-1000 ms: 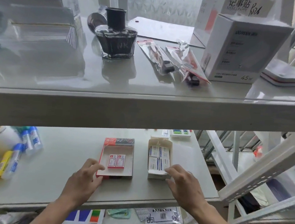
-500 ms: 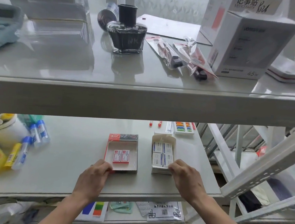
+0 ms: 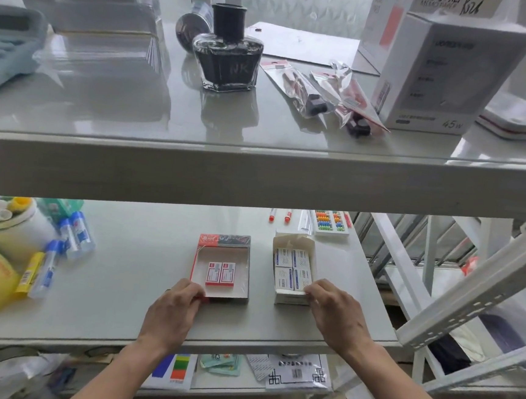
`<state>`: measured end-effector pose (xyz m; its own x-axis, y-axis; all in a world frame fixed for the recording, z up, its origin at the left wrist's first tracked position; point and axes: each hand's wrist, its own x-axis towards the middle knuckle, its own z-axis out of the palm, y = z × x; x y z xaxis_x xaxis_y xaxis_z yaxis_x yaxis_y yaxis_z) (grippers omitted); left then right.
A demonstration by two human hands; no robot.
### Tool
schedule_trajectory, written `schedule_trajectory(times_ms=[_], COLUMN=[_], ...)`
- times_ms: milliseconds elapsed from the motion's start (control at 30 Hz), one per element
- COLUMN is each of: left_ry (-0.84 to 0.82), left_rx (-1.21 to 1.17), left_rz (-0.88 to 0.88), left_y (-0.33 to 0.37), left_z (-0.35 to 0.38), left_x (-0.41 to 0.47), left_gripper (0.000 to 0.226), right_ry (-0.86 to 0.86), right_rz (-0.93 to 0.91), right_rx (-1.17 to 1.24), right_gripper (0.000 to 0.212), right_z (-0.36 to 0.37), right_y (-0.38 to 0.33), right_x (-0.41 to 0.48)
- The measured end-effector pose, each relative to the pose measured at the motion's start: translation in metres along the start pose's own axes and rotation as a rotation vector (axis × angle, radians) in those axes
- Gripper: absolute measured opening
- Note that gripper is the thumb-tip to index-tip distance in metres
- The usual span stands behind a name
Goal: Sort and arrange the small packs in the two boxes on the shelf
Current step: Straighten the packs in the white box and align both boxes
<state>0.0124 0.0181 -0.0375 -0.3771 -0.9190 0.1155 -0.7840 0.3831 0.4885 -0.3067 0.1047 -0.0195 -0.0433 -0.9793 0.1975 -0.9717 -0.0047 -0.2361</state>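
Near the front edge of the grey lower shelf (image 3: 121,282), the left hand (image 3: 173,310) pinches the red-rimmed open cardboard box (image 3: 219,294) and the right hand (image 3: 334,313) the white open carton (image 3: 291,297); square both gently so the small packs (image 3: 221,273) stay put.

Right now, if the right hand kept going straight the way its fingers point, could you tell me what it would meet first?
The right hand already touches the white box's near end, fingers aimed up-left. Going on, it would likely meet the blue-and-white packs inside first.
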Motion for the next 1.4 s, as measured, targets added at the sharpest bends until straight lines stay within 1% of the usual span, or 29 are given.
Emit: schedule_trajectory(times_ms=[333,1233,1400], left_ry=[0.001,0.018,0.017], left_rx=[0.004,0.002,-0.015], left_rz=[0.011,0.015,0.041], left_y=[-0.0008,-0.0038,-0.0055], left_z=[0.0020,0.0010,0.0009], left_x=[0.0004,-0.0018,-0.0029], left_gripper=[0.010,0.010,0.013], right_ry=[0.004,0.001,0.027], right_rz=[0.012,0.022,0.021], right_rx=[-0.003,0.032,0.026], right_gripper=[0.011,0.006,0.011], right_z=[0.0019,0.0013,0.0006], right_y=[0.0011,-0.0028,-0.0055], right_x=[0.0043,0.0047,0.0014])
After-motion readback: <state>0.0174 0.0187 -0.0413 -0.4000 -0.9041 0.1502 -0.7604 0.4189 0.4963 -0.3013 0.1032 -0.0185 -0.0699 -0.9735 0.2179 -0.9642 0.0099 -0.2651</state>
